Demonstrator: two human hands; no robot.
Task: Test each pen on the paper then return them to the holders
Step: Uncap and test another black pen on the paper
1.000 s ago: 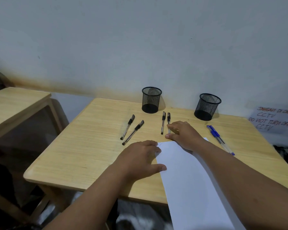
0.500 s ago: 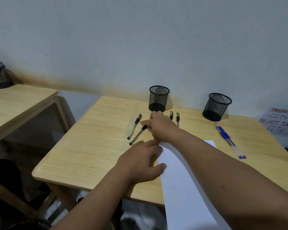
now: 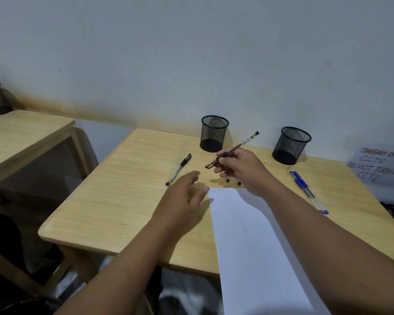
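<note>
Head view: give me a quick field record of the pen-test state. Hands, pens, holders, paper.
right hand: holds a black pen lifted off the table, still capped
left hand: open, blurred, beside the paper's top-left corner, holding nothing
black pen on table: lies left of the hands, capped
blue pens: two, lying together near the right edge
other pens: two ends show under the right hand
left holder: upright, no pens seen inside
right holder: upright, no pens seen inside
paper: faint marks at top-left corner, hangs over the near table edge
</note>
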